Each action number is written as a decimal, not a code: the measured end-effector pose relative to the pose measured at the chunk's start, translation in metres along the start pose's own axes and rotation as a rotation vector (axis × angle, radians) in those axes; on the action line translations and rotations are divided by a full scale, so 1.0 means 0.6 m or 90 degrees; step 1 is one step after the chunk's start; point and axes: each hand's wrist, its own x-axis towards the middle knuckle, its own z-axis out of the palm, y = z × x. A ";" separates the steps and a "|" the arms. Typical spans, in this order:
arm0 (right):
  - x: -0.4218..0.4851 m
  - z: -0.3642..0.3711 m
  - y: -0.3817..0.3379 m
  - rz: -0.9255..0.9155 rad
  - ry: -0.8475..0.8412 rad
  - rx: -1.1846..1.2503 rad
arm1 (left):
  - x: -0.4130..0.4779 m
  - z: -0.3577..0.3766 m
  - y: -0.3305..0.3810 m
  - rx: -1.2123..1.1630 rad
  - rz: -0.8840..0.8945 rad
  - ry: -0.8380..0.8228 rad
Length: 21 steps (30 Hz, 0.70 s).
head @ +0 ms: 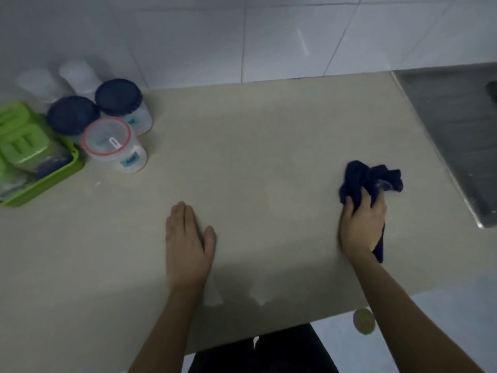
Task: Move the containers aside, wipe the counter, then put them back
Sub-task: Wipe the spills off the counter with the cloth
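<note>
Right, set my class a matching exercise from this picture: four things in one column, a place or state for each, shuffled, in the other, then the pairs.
1 left hand
2 right hand
3 green tray
4 red-rimmed jar

A grips the dark blue cloth
B at the counter's left edge
C lies flat on the counter
D stands just right of the green tray

Pairs: 1-C, 2-A, 3-B, 4-D
</note>
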 end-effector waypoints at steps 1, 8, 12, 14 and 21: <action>-0.005 0.009 -0.024 -0.030 -0.005 -0.003 | 0.000 -0.001 0.002 0.000 0.003 0.001; -0.134 0.102 -0.267 -0.336 -0.126 0.068 | -0.004 -0.013 0.008 0.011 -0.016 -0.033; -0.141 0.095 -0.229 -0.506 -0.221 0.108 | -0.004 -0.013 0.006 -0.001 0.002 -0.044; -0.124 0.058 -0.148 -0.506 -0.232 0.099 | -0.004 -0.012 0.004 -0.002 0.010 -0.040; -0.036 -0.056 0.089 -0.174 -0.121 0.095 | -0.002 -0.008 0.004 0.007 0.008 -0.021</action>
